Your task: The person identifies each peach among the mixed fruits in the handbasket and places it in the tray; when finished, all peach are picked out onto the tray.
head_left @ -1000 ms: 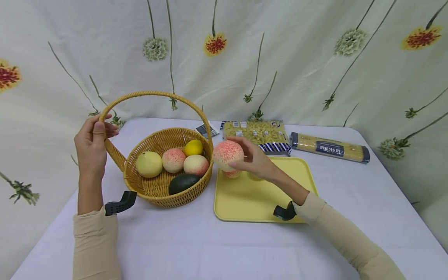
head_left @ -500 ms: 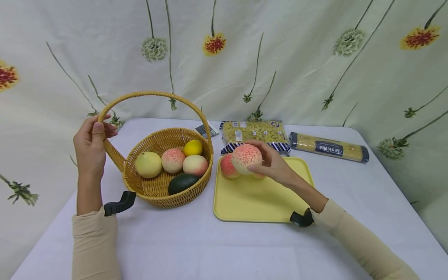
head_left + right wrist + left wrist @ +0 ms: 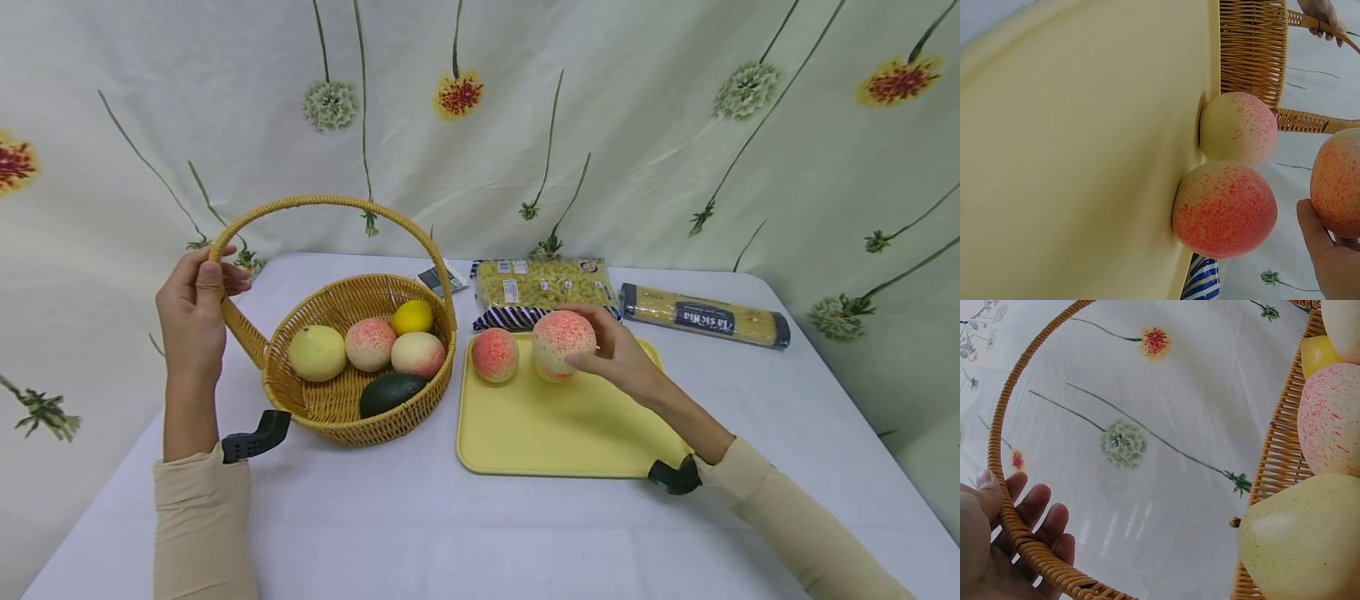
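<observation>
My left hand (image 3: 197,304) holds the arched handle (image 3: 333,201) of a wicker basket (image 3: 360,429) on its left side; the left wrist view shows the fingers around it. Inside are a pale yellow-green pear-like fruit (image 3: 317,353), two peaches, one (image 3: 371,344) speckled pink, a yellow lemon (image 3: 413,317) and a dark green avocado (image 3: 391,395). My right hand (image 3: 618,357) grips a pink-and-cream peach (image 3: 564,337) above a yellow tray (image 3: 555,442). Two more peaches rest on the tray: one (image 3: 495,355) at left, another (image 3: 1225,209) mostly hidden behind the held peach in the head view.
Behind the tray lies a bag of pasta (image 3: 546,283) with a blue-striped edge. A long spaghetti pack (image 3: 705,317) lies to its right. A small grey-and-white card (image 3: 442,278) is partly behind the basket handle. A floral curtain (image 3: 480,167) hangs at the back.
My right hand has carried the peach rightward from beside the basket's rim to over the tray, bringing the left tray peach into full view. The left hand and basket have stayed put.
</observation>
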{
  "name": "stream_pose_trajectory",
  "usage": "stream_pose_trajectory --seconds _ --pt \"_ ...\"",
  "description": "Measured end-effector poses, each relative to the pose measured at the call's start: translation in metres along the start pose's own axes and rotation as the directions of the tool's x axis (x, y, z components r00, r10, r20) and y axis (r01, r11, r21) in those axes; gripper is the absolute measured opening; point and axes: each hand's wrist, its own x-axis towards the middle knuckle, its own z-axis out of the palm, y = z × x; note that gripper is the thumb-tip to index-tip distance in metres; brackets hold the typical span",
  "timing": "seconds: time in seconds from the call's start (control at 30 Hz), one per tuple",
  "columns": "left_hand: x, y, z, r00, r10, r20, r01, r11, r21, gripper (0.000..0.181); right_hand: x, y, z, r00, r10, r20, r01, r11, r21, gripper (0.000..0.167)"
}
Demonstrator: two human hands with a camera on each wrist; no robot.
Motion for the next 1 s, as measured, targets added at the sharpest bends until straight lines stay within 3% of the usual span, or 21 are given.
stream_pose_trajectory --seconds 0.7,1.0 --pt "0.001 -0.002 0.001 1.0 -0.002 -0.002 0.002 0.999 -0.048 0.029 -0.018 0.009 -0.033 0.99 0.093 -0.102 -0.099 0.993 -0.065 0.06" --pt "0.001 -0.002 0.0 1.0 0.012 -0.005 -0.012 0.999 -0.049 0.03 -0.021 0.019 -0.051 0.989 0.121 -0.084 -0.13 0.985 -0.116 0.064"
